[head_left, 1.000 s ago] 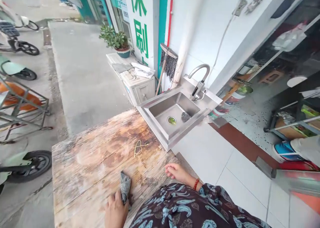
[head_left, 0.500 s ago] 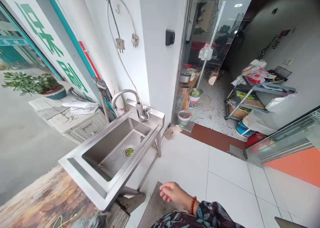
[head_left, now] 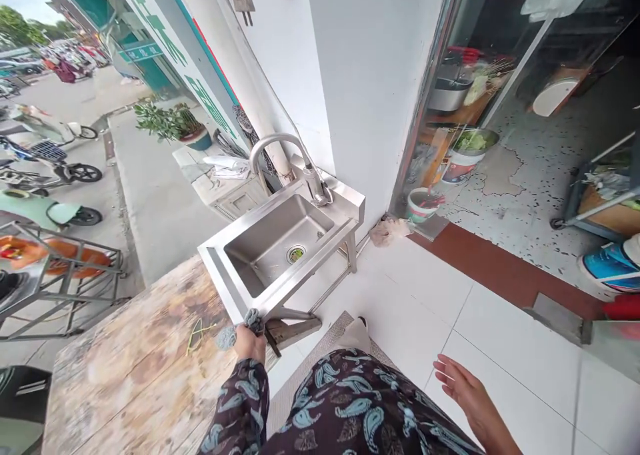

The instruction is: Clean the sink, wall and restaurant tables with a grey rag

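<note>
My left hand point(head_left: 251, 343) is closed around a grey cloth point(head_left: 227, 337) at the near corner of the stainless steel sink point(head_left: 231, 288). Part of the cloth bunches up above my fingers, and part hangs over the wooden tabletop point(head_left: 145, 362). Out to the right, over the white floor tiles, my right hand point(head_left: 463, 385) holds nothing, its fingers stretched out. The sink basin has a drain point(head_left: 296, 254) with green scraps in it. A curved faucet point(head_left: 280, 138) stands at its back.
A yellow-green string point(head_left: 197, 335) lies on the tabletop. At the doorway are a reddish-brown threshold point(head_left: 500, 272), a crumpled plastic bag point(head_left: 389, 231) and a small bucket point(head_left: 419, 205). A metal frame point(head_left: 75, 275) stands to the left, and a mat point(head_left: 320, 368) lies underfoot.
The view has shifted left and down, showing more of the wooden table and street. My left hand now grips the grey cloth, which earlier lay at the bottom edge of the view.
</note>
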A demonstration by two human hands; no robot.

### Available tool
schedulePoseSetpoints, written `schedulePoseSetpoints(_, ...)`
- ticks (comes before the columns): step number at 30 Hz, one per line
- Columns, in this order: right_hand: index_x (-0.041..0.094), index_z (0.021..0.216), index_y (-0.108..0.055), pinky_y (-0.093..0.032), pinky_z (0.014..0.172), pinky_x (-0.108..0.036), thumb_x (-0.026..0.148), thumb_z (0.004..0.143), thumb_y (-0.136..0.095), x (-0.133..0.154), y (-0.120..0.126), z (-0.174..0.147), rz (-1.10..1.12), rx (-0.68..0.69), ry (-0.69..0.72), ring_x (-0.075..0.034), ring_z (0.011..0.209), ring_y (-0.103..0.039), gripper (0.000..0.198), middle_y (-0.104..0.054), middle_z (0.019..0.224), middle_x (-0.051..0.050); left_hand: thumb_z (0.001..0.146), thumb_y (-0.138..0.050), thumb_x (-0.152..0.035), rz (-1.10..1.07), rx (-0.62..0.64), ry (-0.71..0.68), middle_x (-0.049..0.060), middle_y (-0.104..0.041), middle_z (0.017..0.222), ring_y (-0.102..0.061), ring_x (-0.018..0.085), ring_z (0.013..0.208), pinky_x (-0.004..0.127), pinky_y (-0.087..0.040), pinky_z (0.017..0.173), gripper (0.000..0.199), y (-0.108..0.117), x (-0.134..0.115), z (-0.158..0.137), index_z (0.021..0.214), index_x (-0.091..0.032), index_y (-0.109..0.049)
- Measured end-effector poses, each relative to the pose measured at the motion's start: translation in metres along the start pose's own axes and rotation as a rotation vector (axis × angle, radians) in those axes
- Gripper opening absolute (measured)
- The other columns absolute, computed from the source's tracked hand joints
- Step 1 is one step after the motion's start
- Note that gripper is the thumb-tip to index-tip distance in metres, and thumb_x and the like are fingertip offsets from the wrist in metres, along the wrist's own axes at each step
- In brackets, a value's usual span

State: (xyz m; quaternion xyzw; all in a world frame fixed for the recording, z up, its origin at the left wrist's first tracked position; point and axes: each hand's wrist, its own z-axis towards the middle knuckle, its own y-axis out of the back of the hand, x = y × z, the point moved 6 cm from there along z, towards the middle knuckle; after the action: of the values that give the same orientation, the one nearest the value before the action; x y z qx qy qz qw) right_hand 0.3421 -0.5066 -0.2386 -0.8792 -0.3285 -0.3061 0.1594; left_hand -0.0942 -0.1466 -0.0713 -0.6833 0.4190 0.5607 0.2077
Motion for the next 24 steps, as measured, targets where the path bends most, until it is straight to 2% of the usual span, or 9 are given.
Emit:
schedulePoseSetpoints(4, 0.022, 0.114, -0.07, -0.058, 0.086, -0.038, 0.076, 0.063, -0.073, 0.045, -0.014, 0.03, -0.055, 0.059, 0.008, -0.03, 0.109, -0.07, 0.074, -0.072, 0.123, -0.015, 0.07, -0.063, -0.021, -0.101, -0.074, 0.137, 0.001, -0.058, 0.076, -0.062, 0.021, 0.077, 0.036, -0.058, 0.065, 0.032, -0.02, 0.008, 0.003, 0.101, -0.024, -0.056)
schedulePoseSetpoints(7, 0.021, 0.116, -0.07, -0.058, 0.088, -0.038, 0.076, 0.065, -0.071, 0.083, -0.016, 0.055, -0.124, 0.05, 0.019, -0.03, 0.11, -0.069, 0.075, -0.072, 0.122, -0.015, 0.072, -0.063, -0.019, -0.17, -0.114, 0.229, 0.0, -0.058, 0.076, -0.062, 0.019, 0.075, 0.034, -0.058, 0.065, 0.025, -0.043, 0.013, 0.006, 0.095, -0.023, -0.055)
schedulePoseSetpoints(11, 0.021, 0.115, -0.07, -0.059, 0.087, -0.038, 0.072, 0.066, -0.072, 0.131, -0.018, 0.086, -0.185, 0.051, -0.006, -0.03, 0.109, -0.07, 0.07, -0.073, 0.12, -0.014, 0.08, -0.055, -0.014, -0.267, -0.149, 0.35, 0.0, -0.059, 0.077, -0.062, 0.016, 0.071, 0.03, -0.058, 0.065, 0.012, -0.089, 0.029, 0.003, 0.09, -0.021, -0.054)
schedulePoseSetpoints(15, 0.024, 0.116, -0.07, -0.06, 0.087, -0.036, 0.068, 0.069, -0.074, 0.173, -0.02, 0.113, -0.212, 0.051, 0.007, -0.027, 0.108, -0.07, 0.064, -0.074, 0.119, -0.01, 0.087, -0.043, -0.01, -0.349, -0.191, 0.44, 0.001, -0.062, 0.08, -0.064, 0.015, 0.073, 0.029, -0.058, 0.065, 0.016, -0.135, 0.046, -0.002, 0.09, -0.021, -0.054)
schedulePoseSetpoints(19, 0.023, 0.112, -0.072, -0.06, 0.085, -0.037, 0.067, 0.067, -0.075, 0.201, -0.023, 0.126, -0.274, 0.07, -0.031, -0.028, 0.105, -0.071, 0.063, -0.075, 0.115, -0.011, 0.088, -0.045, -0.014, -0.397, -0.211, 0.472, 0.001, -0.063, 0.082, -0.064, 0.015, 0.073, 0.028, -0.057, 0.063, 0.013, -0.173, 0.054, -0.015, 0.089, -0.021, -0.055)
schedulePoseSetpoints(24, 0.024, 0.104, -0.075, -0.061, 0.082, -0.039, 0.062, 0.065, -0.076, 0.239, -0.024, 0.134, -0.393, 0.12, -0.028, -0.03, 0.1, -0.073, 0.055, -0.076, 0.11, -0.012, 0.086, -0.05, -0.017, -0.479, -0.16, 0.5, 0.001, -0.063, 0.079, -0.061, 0.014, 0.066, 0.026, -0.053, 0.057, 0.007, -0.232, 0.062, -0.038, 0.087, -0.019, -0.056)
